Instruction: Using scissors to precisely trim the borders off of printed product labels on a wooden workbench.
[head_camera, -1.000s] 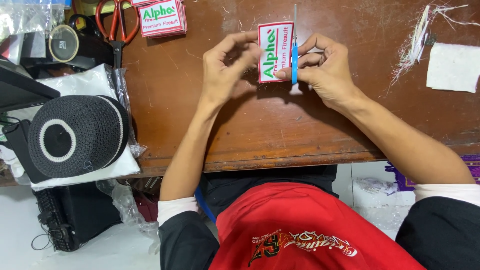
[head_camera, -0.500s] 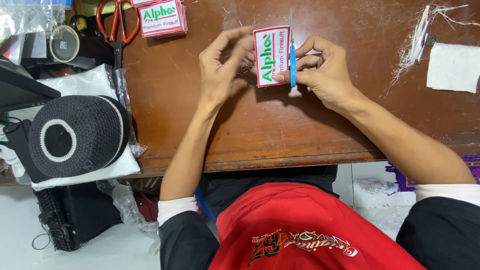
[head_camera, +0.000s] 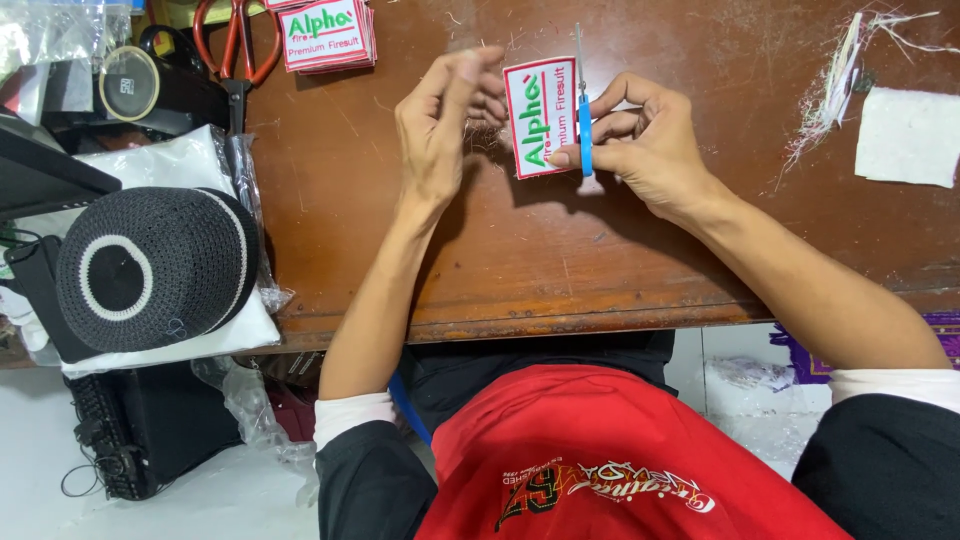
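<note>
At the far left a black knitted cap (head_camera: 150, 268) with a white ring is seen resting on folded white cloth (head_camera: 175, 165), beside the edge of a brown wooden table (head_camera: 480, 250). Further back, red-handled scissors (head_camera: 236, 45) and a small stack of white embroidered patches (head_camera: 328, 35) with red borders are laid flat, out of the way of the work.

Near the table's middle the left hand (head_camera: 445, 125) is raised with its fingers loosely curled; its fingertips reach toward the left edge of a single patch (head_camera: 540, 115), though whether that edge is actually pinched cannot be told. The patch is held above the table, tilted toward the camera — apparently so its edge can be worked on. It is gripped from the right by the right hand (head_camera: 645, 145), whose fingers are also closed around a slim blue-handled tool (head_camera: 584, 120), laid along the patch's right edge, point away.

At the far right loose white threads (head_camera: 835, 90) and a white fabric square (head_camera: 908, 135) lie on the wood — seemingly trimmings set aside.
</note>
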